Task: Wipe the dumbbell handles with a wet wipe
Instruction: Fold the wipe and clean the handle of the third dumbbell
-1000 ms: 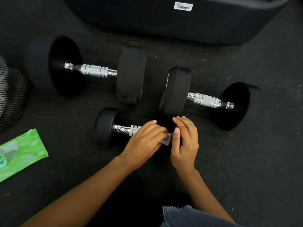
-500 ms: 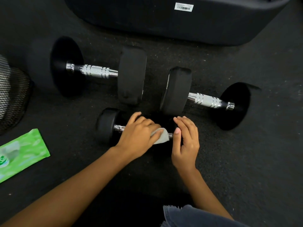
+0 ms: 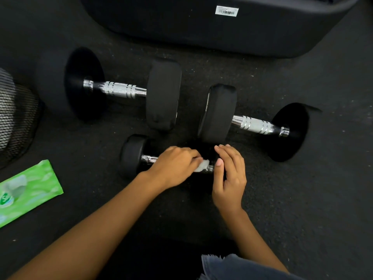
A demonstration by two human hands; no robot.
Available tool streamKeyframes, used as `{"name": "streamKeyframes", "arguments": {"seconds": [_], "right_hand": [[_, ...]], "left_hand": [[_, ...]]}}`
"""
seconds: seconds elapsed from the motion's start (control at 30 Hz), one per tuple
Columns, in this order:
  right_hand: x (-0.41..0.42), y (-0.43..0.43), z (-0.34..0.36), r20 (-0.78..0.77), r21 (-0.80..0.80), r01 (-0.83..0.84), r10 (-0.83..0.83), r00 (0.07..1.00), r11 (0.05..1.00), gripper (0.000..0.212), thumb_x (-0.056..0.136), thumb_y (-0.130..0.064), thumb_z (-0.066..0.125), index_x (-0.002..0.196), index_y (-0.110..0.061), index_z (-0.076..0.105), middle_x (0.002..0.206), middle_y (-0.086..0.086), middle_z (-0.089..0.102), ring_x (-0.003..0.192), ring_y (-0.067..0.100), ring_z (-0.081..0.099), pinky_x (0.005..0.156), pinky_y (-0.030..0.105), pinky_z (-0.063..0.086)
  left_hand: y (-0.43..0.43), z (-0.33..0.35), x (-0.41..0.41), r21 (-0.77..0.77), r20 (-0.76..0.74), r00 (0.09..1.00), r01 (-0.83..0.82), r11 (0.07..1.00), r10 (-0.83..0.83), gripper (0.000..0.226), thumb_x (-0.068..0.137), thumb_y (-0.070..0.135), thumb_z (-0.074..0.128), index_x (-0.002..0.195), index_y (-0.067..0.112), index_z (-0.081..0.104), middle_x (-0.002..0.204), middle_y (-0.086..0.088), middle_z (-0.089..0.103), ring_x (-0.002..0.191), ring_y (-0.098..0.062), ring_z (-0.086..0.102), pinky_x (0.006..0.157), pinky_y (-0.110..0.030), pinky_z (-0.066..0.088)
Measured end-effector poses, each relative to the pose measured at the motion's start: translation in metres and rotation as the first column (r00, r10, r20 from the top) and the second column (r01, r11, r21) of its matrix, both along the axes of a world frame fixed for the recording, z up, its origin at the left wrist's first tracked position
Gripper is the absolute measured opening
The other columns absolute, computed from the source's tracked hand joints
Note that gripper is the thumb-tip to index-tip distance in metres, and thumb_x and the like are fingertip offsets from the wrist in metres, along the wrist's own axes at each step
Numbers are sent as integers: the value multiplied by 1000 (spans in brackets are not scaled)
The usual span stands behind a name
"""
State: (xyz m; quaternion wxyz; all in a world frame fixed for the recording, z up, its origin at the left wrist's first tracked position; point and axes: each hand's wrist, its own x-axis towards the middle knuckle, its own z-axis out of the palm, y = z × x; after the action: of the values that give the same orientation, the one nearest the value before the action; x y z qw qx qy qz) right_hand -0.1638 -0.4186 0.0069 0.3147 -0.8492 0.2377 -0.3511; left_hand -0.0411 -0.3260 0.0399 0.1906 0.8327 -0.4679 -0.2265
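Note:
A small black dumbbell lies on the dark floor in front of me. My left hand is curled over its chrome handle and holds a white wet wipe against it. My right hand rests on the dumbbell's right head, which is mostly hidden, with the thumb touching the handle's right end. Two larger dumbbells lie behind: one at the left and one at the right, both with bare chrome handles.
A green wet wipe pack lies on the floor at the left. A black mesh object stands at the far left edge. A big black padded piece with a barcode label spans the back. A denim-clad knee shows at the bottom.
My left hand slid left along the small dumbbell's handle with the wipe, then back a little to the right. The right hand has stayed on the right head.

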Motion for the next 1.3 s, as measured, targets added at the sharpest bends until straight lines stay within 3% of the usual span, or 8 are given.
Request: {"name": "streamKeyframes", "arguments": {"seconds": [0.1,0.4,0.63,0.7,0.8,0.93,1.1,1.3], "right_hand": [[-1,-1,0,-2,-1,1,-1,1000,1000,34,95,-17,40,112,0,64,115,11,62,117,22,52,101,38,41],[0,-1,-1,-1,2,-8,8,1000,1000,35,95,-17,39,112,0,64,115,11,62,118,22,52,100,40,42],[-1,-2,-2,-7,7,-12,13,1000,1000,39,98,-22,36,113,1,63,116,11,61,118,22,51,100,38,42],[0,-1,-2,-8,6,-15,15,1000,1000,37,97,-21,37,112,1,63,116,11,61,118,22,51,100,38,42],[0,-1,-1,-11,-2,-7,7,1000,1000,36,96,-19,38,113,0,63,117,10,61,119,21,51,101,38,41],[-1,-2,1,-9,-3,-11,11,1000,1000,37,97,-20,38,114,0,63,118,6,59,119,19,50,102,36,40],[0,0,0,-14,7,4,-4,1000,1000,33,94,-16,40,114,-1,63,117,7,60,119,19,50,103,34,40],[-1,-1,-1,-2,-7,-6,6,1000,1000,36,96,-20,38,113,0,63,117,9,60,119,20,51,102,35,40]], "left_hand": [[-9,3,-8,38,54,997,61,997,-63,34,100,30,33,115,16,60,112,-4,65,101,-21,58,89,-32,38],[-14,2,6,207,-101,995,36,978,-16,35,97,38,35,112,17,59,115,-7,62,105,-28,57,85,-38,45],[6,-1,12,-32,-221,974,44,998,-50,23,84,38,63,103,26,58,108,10,60,101,-9,54,86,-32,45],[5,-2,8,-76,-179,983,36,996,-49,24,80,36,68,98,23,57,101,11,57,96,-8,50,84,-30,44],[-2,-8,-9,-257,10,995,101,961,-102,23,76,22,71,89,14,54,91,4,54,85,-11,44,78,-32,42],[10,-21,-20,-349,216,973,159,924,-85,22,72,13,72,88,10,57,97,-3,59,89,-17,49,81,-29,39],[28,-30,-15,-497,301,952,210,842,-59,15,79,11,62,92,8,55,102,-8,63,96,-19,52,89,-30,42],[5,-34,-33,-472,275,959,197,859,-69,10,81,3,54,86,1,63,96,-11,63,90,-24,54,82,-35,46]]}}
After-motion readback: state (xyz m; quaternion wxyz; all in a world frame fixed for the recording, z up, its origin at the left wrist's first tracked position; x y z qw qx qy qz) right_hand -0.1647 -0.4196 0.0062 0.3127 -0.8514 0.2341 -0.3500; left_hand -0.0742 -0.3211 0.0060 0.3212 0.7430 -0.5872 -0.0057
